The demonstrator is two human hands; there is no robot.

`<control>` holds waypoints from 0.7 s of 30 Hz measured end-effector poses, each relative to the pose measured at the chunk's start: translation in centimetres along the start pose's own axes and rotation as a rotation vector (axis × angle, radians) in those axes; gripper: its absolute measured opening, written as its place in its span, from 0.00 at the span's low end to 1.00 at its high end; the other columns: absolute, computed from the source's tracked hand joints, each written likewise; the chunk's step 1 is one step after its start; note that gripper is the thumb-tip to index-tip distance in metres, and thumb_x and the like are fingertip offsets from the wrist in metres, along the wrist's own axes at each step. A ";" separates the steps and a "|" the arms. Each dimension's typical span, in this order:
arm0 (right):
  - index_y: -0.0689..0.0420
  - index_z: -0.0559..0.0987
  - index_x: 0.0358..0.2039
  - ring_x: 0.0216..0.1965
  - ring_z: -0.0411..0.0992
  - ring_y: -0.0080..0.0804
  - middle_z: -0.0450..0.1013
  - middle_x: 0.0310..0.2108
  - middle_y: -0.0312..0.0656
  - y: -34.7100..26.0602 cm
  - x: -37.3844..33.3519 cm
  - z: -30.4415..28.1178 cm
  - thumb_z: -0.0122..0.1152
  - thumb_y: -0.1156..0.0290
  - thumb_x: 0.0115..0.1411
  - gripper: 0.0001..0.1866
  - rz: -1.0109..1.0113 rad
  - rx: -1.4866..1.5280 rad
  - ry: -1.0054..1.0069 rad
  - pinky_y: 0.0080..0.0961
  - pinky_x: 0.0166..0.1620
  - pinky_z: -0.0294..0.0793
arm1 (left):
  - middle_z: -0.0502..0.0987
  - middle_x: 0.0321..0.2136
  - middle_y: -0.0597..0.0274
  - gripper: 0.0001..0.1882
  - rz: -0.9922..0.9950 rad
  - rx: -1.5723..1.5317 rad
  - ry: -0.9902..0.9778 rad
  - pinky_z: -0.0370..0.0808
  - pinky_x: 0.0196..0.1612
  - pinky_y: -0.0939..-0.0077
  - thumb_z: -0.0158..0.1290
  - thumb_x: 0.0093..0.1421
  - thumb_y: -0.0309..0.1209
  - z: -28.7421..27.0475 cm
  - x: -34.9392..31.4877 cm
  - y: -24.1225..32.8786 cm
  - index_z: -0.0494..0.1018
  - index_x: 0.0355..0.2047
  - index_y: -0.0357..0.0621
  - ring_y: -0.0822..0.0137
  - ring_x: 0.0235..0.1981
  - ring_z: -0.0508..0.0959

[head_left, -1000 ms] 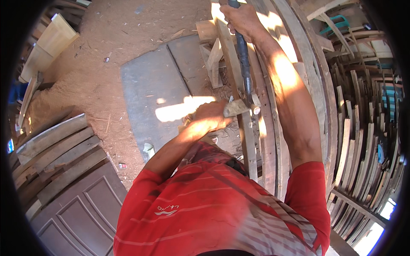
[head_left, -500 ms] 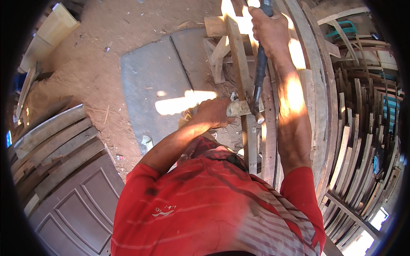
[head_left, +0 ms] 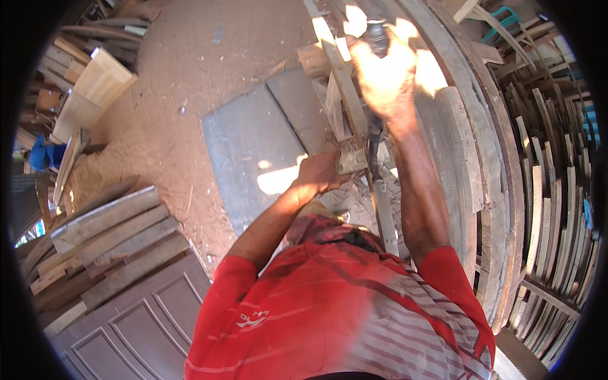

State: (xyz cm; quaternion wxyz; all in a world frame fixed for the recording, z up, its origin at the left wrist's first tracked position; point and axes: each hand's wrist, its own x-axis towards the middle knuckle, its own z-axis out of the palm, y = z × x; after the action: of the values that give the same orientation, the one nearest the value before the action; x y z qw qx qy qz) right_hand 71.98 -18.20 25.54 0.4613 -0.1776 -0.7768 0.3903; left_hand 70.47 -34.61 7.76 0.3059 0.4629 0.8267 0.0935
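Near the middle of the view, the person's left hand (head_left: 320,172) is curled around one end of a short wooden block (head_left: 352,162), which sticks out toward 2 o'clock. The right hand (head_left: 387,76), up at 1 o'clock in bright sun, is wrapped around a long black bar tool (head_left: 375,136). The tool's low end is right by the block's far end; one cannot tell if they touch. A narrow wooden beam (head_left: 345,82) runs down from 12 o'clock, just beside the tool. A flat grey sheet (head_left: 244,130) lies on the dirt floor (head_left: 171,57) between 10 and 11 o'clock. Stacked planks (head_left: 120,225) sit at 8 to 9 o'clock, near a brown panelled door (head_left: 139,320) at 8 o'clock.
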 end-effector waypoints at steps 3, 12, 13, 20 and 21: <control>0.64 0.79 0.32 0.23 0.74 0.32 0.75 0.22 0.45 0.0 0.7 0.4 0.69 0.59 0.57 0.18 0.133 -0.084 -0.132 0.35 0.31 0.76 | 0.83 0.39 0.41 0.39 -0.032 -0.012 -0.024 0.79 0.46 0.50 0.64 0.52 0.57 -0.4 0.0 0.9 0.72 0.57 0.47 0.41 0.44 0.83; 0.59 0.77 0.28 0.23 0.66 0.17 0.70 0.21 0.31 -2.2 -2.8 -3.0 0.66 0.67 0.56 0.09 0.044 0.160 -0.070 0.23 0.27 0.67 | 0.83 0.41 0.42 0.37 0.016 0.011 -0.021 0.78 0.48 0.49 0.63 0.55 0.58 -0.3 -0.2 1.0 0.71 0.54 0.43 0.43 0.45 0.83; 0.58 0.77 0.29 0.23 0.66 0.15 0.70 0.21 0.30 -2.0 -2.2 -3.3 0.67 0.69 0.55 0.08 0.084 0.082 -0.119 0.22 0.26 0.67 | 0.83 0.41 0.41 0.38 -0.010 0.018 -0.038 0.78 0.48 0.49 0.63 0.55 0.59 0.2 -0.8 0.5 0.72 0.55 0.42 0.42 0.45 0.83; 0.59 0.77 0.28 0.19 0.70 0.22 0.74 0.20 0.38 -4.8 -6.8 -5.1 0.70 0.69 0.54 0.10 0.057 0.125 -0.035 0.25 0.24 0.71 | 0.81 0.44 0.36 0.45 -0.048 -0.005 -0.003 0.78 0.50 0.48 0.61 0.53 0.63 0.1 -0.3 0.6 0.70 0.59 0.39 0.40 0.48 0.81; 0.58 0.77 0.27 0.18 0.71 0.24 0.74 0.19 0.38 -4.6 -9.6 -7.3 0.71 0.72 0.53 0.09 0.041 0.199 0.031 0.23 0.23 0.70 | 0.81 0.44 0.37 0.44 -0.038 0.004 -0.052 0.78 0.50 0.48 0.61 0.54 0.62 0.4 0.1 0.8 0.70 0.59 0.38 0.40 0.48 0.81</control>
State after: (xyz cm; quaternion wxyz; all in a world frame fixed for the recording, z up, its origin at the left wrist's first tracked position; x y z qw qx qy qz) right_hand 83.49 -23.99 25.51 0.4806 -0.1527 -0.7231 0.4720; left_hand 71.27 -34.14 7.77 0.3279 0.4499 0.8274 0.0740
